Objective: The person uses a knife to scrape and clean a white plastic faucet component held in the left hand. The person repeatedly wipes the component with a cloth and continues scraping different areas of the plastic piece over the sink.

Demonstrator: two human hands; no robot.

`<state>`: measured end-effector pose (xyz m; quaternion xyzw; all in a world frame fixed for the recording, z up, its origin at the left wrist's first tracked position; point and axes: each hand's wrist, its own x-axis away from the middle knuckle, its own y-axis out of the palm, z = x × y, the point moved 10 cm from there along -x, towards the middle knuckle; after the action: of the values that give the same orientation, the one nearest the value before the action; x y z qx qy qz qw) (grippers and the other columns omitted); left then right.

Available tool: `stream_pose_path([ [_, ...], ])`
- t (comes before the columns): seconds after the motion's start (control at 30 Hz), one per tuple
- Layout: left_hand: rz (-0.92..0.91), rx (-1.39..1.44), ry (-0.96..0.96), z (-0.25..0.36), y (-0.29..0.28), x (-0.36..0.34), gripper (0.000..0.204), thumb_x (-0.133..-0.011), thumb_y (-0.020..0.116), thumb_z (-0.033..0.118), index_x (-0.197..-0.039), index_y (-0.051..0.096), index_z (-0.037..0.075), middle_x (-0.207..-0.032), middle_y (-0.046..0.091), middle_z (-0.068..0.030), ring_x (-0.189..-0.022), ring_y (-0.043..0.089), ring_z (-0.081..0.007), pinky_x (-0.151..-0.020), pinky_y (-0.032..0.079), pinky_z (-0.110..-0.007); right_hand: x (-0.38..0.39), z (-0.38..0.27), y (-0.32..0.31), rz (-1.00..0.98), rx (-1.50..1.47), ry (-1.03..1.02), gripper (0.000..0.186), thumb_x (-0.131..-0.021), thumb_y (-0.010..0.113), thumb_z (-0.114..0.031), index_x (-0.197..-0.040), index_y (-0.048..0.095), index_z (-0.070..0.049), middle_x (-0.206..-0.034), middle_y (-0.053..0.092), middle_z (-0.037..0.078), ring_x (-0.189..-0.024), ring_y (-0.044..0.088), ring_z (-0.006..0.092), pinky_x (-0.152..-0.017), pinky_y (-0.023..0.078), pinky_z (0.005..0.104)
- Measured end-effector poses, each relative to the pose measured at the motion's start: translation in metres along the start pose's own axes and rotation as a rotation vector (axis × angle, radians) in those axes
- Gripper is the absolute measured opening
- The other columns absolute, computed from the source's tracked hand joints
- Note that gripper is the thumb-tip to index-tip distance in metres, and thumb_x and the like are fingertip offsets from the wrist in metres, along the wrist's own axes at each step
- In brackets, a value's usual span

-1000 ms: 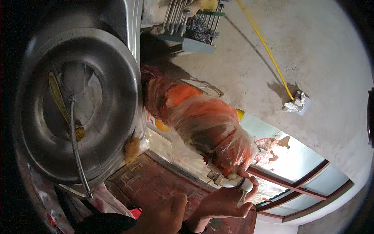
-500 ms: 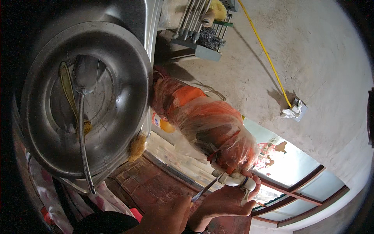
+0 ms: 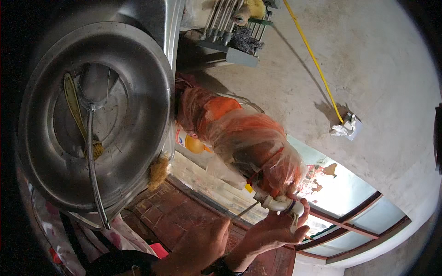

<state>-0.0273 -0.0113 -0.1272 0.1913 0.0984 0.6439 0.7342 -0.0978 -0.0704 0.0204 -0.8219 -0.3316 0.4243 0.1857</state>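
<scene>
A rough grey plaster wall [image 3: 386, 69] filled the upper right, with a wide round steel basin [image 3: 147, 115] on the left and a red-brown framed window [image 3: 354, 188] at the lower right. Between them stretched a long orange bundle wrapped in clear plastic [image 3: 251, 138]. A shiny metal ladle [image 3: 99, 85] lay in the basin, its handle reaching past the rim, beside a slim yellow-handled brush [image 3: 76, 102]. The right hand [image 3: 267, 234], a dark band at its wrist, had its fingers curled around a curved white pipe fitting [image 3: 277, 204], which stuck out from the bundle's lower end, just beside the window. The left hand [image 3: 198, 244] was closed in a fist, its fingers gripping a thin, narrow metal tool [image 3: 244, 211]; the tip met or nearly met the fitting's left end, though contact could not be told.
</scene>
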Motion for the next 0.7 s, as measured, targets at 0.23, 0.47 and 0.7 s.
stream_pose_path([
  [0.23,0.074,0.192,-0.114,-0.019,0.004,0.023,0.025,-0.08,0.059,0.007,-0.104,0.056,-0.001,-0.084,0.061,-0.0196,-0.073,0.061,-0.0328,-0.068,0.05,-0.04,0.003,-0.011,0.003,-0.007,0.027,-0.069,0.062,-0.086,0.027,-0.059,-0.112,0.049,-0.006,-0.101,0.057,0.015,-0.098,0.056,0.0283,-0.084,0.049,0.042],
  [0.47,-0.03,0.023,-0.142,-0.005,0.004,0.02,0.023,-0.086,0.058,0.013,-0.104,0.059,0.0,-0.086,0.063,-0.0201,-0.076,0.061,-0.0363,-0.066,0.05,-0.04,-0.003,-0.012,-0.004,0.009,0.039,-0.088,0.081,-0.084,0.028,-0.07,-0.117,0.047,0.001,-0.095,0.056,0.015,-0.089,0.055,0.0256,-0.077,0.046,0.033],
  [0.7,0.062,0.357,-0.182,-0.027,0.021,0.041,0.026,-0.082,0.057,0.004,-0.106,0.053,-0.002,-0.084,0.061,-0.0187,-0.075,0.061,-0.0307,-0.07,0.049,-0.039,0.004,-0.006,0.003,-0.02,0.021,-0.091,0.077,-0.084,0.028,-0.068,-0.116,0.047,0.0,-0.096,0.056,0.015,-0.091,0.055,0.0262,-0.079,0.047,0.035],
])
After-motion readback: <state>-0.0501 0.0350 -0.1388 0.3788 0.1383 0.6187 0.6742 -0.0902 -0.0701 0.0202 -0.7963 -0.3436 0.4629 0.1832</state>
